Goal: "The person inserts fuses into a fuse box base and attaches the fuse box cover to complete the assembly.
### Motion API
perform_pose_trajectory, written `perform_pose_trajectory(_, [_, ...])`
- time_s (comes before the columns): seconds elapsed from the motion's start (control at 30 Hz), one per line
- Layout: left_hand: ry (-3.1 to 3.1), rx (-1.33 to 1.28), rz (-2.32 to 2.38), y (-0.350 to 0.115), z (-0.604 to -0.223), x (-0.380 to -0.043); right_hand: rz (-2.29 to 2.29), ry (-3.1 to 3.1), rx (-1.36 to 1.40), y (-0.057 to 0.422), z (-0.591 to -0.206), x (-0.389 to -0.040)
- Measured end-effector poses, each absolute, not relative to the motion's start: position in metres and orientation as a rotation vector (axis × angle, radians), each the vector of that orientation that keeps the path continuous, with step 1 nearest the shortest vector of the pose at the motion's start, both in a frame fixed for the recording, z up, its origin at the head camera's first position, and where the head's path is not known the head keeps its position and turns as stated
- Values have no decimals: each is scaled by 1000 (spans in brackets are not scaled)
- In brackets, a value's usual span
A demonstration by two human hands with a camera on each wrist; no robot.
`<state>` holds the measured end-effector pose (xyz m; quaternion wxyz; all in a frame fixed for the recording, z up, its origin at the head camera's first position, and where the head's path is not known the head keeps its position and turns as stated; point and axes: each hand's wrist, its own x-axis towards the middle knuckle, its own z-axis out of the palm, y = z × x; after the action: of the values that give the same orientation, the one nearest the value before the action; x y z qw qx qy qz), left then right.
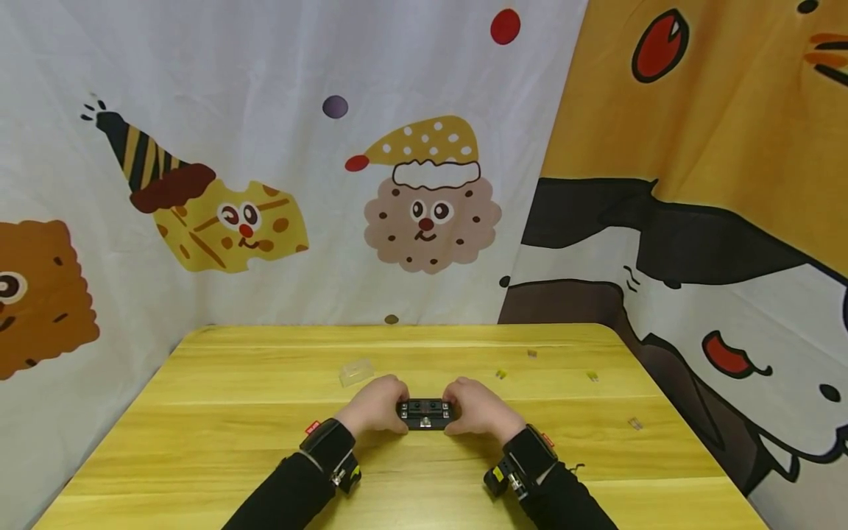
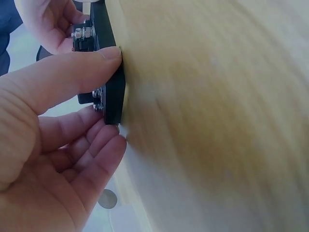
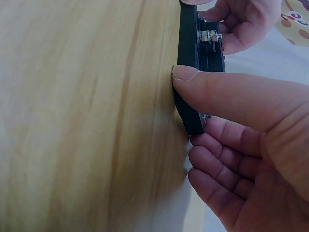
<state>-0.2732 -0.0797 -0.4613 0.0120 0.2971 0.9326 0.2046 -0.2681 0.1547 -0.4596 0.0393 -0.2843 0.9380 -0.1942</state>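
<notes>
At the middle of the table lies a black fuse block point(image 1: 426, 414) with metal bolts and nuts along it. My left hand point(image 1: 376, 405) holds its left end, with the thumb on the near side in the left wrist view and the other fingers curled at the end. The opposite end is gripped by my right hand point(image 1: 484, 408), its thumb point(image 3: 212, 89) pressed to the block's near edge. Both wrist views show the block's base point(image 2: 115, 92) down at the wooden surface. The ends of the block are partly hidden by the fingers.
A clear plastic cover point(image 1: 356, 372) sits behind my left hand. On the right lie small blade fuses: a yellow one point(image 1: 500, 374), another yellow one point(image 1: 592, 376), a brownish one point(image 1: 532, 354) and a pale one point(image 1: 635, 424). A printed curtain point(image 1: 265, 110) hangs behind the wooden table point(image 1: 232, 456).
</notes>
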Motion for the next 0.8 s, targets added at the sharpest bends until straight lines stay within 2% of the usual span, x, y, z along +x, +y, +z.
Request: perform_pose_trajectory(0.8, [2905, 891, 679, -81, -458, -270, -648, 2861, -890, 162, -463, -264])
